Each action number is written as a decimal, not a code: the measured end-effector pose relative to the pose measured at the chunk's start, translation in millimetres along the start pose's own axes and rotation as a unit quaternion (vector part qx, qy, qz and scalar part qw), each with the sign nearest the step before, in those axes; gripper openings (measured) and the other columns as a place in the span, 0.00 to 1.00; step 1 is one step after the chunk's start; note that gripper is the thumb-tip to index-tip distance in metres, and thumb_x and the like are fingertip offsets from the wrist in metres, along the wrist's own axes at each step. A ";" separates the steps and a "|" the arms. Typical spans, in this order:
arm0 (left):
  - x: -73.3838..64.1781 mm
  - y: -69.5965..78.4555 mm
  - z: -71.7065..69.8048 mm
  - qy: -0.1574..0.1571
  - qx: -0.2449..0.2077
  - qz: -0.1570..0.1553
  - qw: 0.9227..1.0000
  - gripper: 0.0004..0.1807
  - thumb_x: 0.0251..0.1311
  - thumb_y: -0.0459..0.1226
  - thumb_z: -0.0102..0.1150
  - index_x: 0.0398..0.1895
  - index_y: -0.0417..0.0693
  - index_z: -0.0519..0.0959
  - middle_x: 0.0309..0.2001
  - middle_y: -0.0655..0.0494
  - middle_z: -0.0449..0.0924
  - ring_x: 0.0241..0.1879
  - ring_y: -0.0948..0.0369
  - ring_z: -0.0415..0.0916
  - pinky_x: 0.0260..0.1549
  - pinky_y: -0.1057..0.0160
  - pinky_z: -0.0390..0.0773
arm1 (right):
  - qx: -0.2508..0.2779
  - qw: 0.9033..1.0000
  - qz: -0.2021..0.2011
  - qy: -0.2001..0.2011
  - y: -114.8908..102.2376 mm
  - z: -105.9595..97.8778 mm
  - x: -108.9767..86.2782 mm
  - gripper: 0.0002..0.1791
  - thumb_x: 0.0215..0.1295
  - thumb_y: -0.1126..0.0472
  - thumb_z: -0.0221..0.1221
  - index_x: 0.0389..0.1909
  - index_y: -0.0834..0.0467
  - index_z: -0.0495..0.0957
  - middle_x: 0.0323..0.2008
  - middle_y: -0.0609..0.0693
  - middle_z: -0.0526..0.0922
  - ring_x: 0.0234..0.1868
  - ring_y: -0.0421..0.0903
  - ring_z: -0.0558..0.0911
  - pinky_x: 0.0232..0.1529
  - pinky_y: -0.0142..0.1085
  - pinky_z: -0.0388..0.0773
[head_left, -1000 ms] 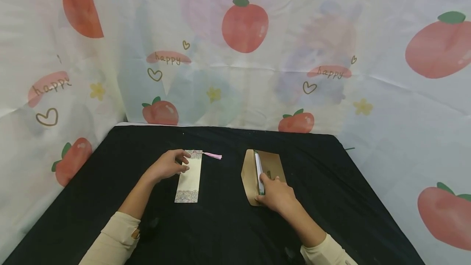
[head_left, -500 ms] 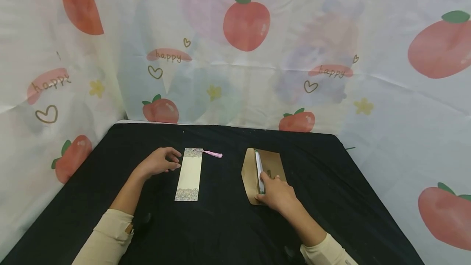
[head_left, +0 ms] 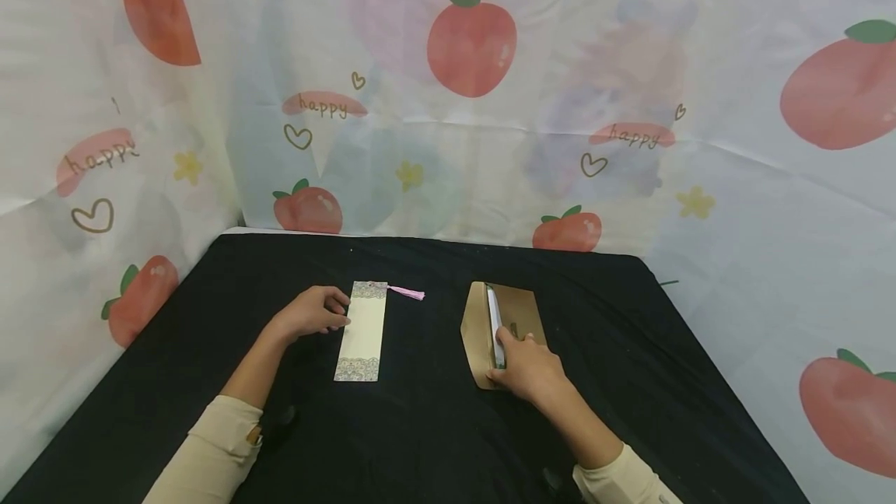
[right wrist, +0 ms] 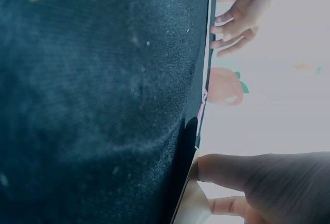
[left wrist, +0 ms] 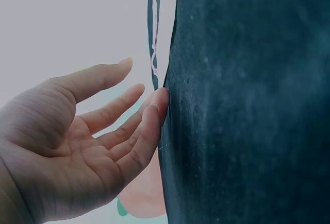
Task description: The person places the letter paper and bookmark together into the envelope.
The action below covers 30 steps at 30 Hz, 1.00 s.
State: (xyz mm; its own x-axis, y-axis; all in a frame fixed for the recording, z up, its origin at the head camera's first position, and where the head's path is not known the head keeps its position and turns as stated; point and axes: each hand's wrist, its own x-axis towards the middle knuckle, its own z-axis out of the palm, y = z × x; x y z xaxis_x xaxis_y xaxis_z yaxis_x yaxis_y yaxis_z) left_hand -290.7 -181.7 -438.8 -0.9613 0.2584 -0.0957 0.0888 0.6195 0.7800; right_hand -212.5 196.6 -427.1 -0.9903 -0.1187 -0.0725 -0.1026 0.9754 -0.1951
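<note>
One black-covered table (head_left: 413,449) carried it all! On its right, the kraft envelope (head_left: 521,309) lay flap open, the right hand (head_left: 528,368) gripping it beside the mouth; too hard a squeeze could have creased it. Leftward, the lace-bordered bookmark (head_left: 362,333) lay flat, the left hand (head_left: 315,312) loose at its edge, clasping nothing, contact unclear; a nudge might have skidded it. A white edge (head_left: 495,325) showed in the mouth, easily bent by fingertips. And the pink tassel (head_left: 407,293)? It could have snagged a finger.
</note>
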 end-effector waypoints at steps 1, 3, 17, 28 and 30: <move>0.3 0.1 0.6 -0.002 -0.001 -0.001 1.000 0.21 0.63 0.29 0.69 0.56 0.29 0.78 0.41 0.44 0.82 0.33 0.55 0.81 0.32 0.55 0.82 | 0.000 1.000 -0.002 0.000 0.1 0.1 0.1 0.32 0.59 0.48 0.75 0.60 0.55 0.74 0.43 0.64 0.80 0.37 0.62 0.82 0.31 0.57 0.78; 1.5 0.3 2.2 -0.004 0.001 -0.003 1.000 0.21 0.63 0.29 0.69 0.57 0.29 0.77 0.41 0.44 0.81 0.33 0.55 0.81 0.32 0.55 0.82 | 0.000 1.000 -0.002 0.000 0.0 -0.2 -0.4 0.32 0.59 0.48 0.75 0.60 0.55 0.74 0.44 0.64 0.81 0.37 0.62 0.82 0.31 0.57 0.77; 11.2 8.5 22.0 0.028 0.088 -0.046 0.995 0.35 0.51 0.33 0.80 0.62 0.35 0.75 0.49 0.38 0.78 0.45 0.45 0.77 0.43 0.47 0.79 | 0.000 1.000 -0.006 0.001 0.4 -1.3 1.8 0.32 0.60 0.49 0.75 0.60 0.55 0.73 0.44 0.64 0.81 0.37 0.62 0.82 0.30 0.56 0.77; 6.4 22.2 35.4 0.060 0.142 -0.059 0.986 0.34 0.47 0.32 0.81 0.58 0.35 0.77 0.51 0.35 0.78 0.48 0.44 0.76 0.45 0.45 0.79 | 0.002 1.000 -0.005 -0.003 -0.1 -0.3 1.1 0.32 0.59 0.49 0.75 0.60 0.55 0.73 0.42 0.63 0.81 0.37 0.61 0.82 0.30 0.56 0.77; 5.1 25.5 37.0 0.065 0.147 -0.068 0.985 0.32 0.47 0.32 0.81 0.57 0.35 0.77 0.50 0.35 0.77 0.48 0.43 0.74 0.45 0.44 0.78 | 0.001 1.000 -0.004 -0.003 0.2 0.0 1.1 0.32 0.59 0.49 0.75 0.60 0.55 0.74 0.43 0.63 0.81 0.38 0.61 0.82 0.31 0.56 0.77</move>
State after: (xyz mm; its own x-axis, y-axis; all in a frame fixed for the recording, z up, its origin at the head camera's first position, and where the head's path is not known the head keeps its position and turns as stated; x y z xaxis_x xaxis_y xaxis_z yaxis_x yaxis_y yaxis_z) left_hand -283.7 -137.1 -442.3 -0.9930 0.0731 -0.0925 0.0101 0.8345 0.5509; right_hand -213.6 196.6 -427.2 -0.9887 -0.1286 -0.0767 -0.1113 0.9739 -0.1979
